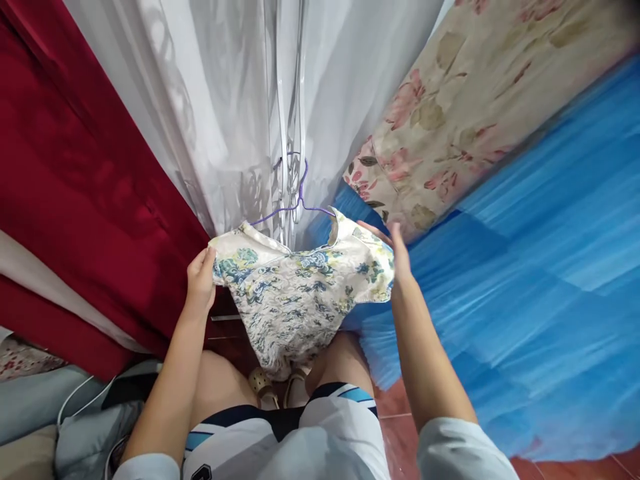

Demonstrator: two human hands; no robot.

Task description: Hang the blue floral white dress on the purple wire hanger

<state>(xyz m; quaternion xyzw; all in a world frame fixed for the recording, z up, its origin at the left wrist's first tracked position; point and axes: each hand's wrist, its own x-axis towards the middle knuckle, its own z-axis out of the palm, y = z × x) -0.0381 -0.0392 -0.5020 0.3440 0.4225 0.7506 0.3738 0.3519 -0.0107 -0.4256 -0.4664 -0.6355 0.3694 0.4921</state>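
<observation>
Two hands [201, 276] hold the floral top [295, 300] by opposite sleeves, neckline up, length hanging downward.

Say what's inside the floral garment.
A purple hanger: its hook and parts of its arms show above the neckline of the floral garment. The arm ends, and any lower bar, are covered by fabric.

You have soft light, sheen on the white cloth [215, 87], shadows across the red cloth [100, 153], and stretched edges.
</observation>
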